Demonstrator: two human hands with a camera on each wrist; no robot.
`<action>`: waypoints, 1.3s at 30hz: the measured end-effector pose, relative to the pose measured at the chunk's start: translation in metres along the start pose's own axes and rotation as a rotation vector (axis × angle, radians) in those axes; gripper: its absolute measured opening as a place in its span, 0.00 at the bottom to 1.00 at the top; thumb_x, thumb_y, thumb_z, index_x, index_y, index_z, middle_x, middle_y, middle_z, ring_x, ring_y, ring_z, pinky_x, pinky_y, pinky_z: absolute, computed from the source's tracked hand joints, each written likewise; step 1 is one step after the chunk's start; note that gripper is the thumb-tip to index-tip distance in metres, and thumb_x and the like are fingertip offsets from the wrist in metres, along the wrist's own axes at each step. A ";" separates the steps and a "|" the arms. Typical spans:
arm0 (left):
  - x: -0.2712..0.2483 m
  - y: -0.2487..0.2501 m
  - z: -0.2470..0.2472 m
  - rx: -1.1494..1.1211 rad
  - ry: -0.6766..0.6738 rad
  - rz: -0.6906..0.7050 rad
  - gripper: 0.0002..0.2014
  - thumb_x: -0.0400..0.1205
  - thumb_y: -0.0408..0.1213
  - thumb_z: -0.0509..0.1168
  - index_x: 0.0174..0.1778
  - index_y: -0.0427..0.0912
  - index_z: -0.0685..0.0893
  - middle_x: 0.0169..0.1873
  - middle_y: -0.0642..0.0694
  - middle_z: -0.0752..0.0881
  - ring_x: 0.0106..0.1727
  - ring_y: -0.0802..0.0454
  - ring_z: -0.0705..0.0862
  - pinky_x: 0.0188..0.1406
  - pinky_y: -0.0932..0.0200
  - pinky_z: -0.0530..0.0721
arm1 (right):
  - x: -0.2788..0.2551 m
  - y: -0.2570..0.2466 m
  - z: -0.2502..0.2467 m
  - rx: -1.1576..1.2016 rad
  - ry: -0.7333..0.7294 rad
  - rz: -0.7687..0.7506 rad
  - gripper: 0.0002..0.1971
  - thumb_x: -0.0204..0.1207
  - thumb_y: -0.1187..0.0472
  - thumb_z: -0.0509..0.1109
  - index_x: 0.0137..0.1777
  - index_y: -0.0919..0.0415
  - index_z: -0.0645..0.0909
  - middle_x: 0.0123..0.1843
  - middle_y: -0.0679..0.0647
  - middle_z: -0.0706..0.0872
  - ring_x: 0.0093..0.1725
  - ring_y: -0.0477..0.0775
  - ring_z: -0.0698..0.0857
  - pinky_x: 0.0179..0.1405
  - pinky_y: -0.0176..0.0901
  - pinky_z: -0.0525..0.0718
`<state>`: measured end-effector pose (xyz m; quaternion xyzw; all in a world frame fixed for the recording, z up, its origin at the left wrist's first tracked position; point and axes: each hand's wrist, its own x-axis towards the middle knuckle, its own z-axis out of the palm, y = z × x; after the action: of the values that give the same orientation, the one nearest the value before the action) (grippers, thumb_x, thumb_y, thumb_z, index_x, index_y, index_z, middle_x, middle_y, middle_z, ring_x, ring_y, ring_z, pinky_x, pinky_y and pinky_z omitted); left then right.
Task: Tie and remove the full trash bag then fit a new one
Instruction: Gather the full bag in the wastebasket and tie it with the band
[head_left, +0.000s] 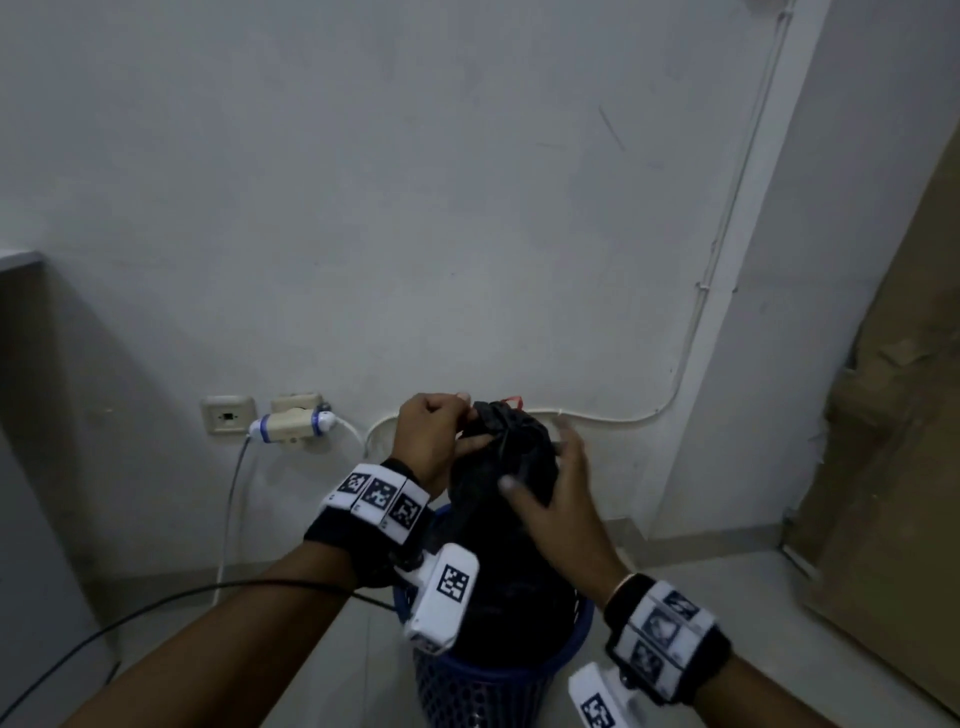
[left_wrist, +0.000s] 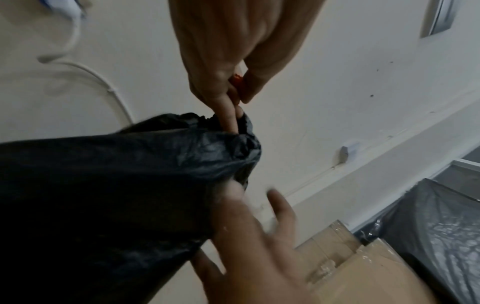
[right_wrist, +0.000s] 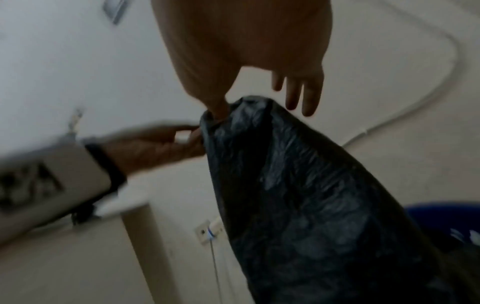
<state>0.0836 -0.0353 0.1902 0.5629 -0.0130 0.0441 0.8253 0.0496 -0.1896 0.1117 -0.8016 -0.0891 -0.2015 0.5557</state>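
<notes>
A full black trash bag (head_left: 504, 467) stands up out of a blue mesh bin (head_left: 519, 680), its neck gathered. My left hand (head_left: 441, 431) is at the top left of the neck, pinching the red drawstring (left_wrist: 235, 80) between thumb and fingers. A red loop (head_left: 511, 399) shows above the bag. My right hand (head_left: 550, 483) lies spread on the bag's right side, fingers straight, thumb against the plastic. In the right wrist view the fingers (right_wrist: 303, 94) hang loose over the bag (right_wrist: 311, 195) beside the bin rim (right_wrist: 441, 209).
A wall socket with a plugged adapter (head_left: 291, 423) and a white cable sits low on the wall, left of the bin. Cardboard sheets (head_left: 893, 415) lean at the right. A grey cabinet (head_left: 21, 364) stands at the left. A black cable crosses the floor.
</notes>
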 end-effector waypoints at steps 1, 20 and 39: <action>-0.005 0.002 0.008 0.003 -0.032 -0.019 0.14 0.85 0.29 0.62 0.32 0.33 0.75 0.34 0.37 0.79 0.35 0.50 0.87 0.38 0.51 0.91 | -0.003 0.000 0.012 -0.067 -0.106 -0.083 0.40 0.77 0.51 0.74 0.84 0.46 0.56 0.77 0.44 0.66 0.75 0.40 0.69 0.73 0.36 0.70; 0.011 -0.138 -0.065 0.836 -0.356 0.329 0.57 0.66 0.51 0.80 0.83 0.65 0.46 0.83 0.58 0.52 0.82 0.62 0.53 0.78 0.60 0.61 | 0.054 0.067 0.034 0.927 -0.274 0.938 0.24 0.86 0.52 0.58 0.67 0.73 0.81 0.63 0.74 0.85 0.57 0.70 0.87 0.59 0.60 0.86; 0.045 -0.176 -0.051 0.895 -0.312 0.195 0.08 0.87 0.41 0.59 0.62 0.49 0.73 0.51 0.48 0.87 0.54 0.53 0.86 0.46 0.67 0.78 | 0.016 0.133 0.028 -0.174 -0.288 0.175 0.12 0.81 0.54 0.70 0.63 0.44 0.77 0.56 0.39 0.87 0.56 0.38 0.85 0.56 0.45 0.85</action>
<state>0.1421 -0.0491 0.0113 0.8587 -0.1693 0.0377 0.4822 0.1198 -0.2134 -0.0040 -0.8719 -0.0800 -0.0425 0.4811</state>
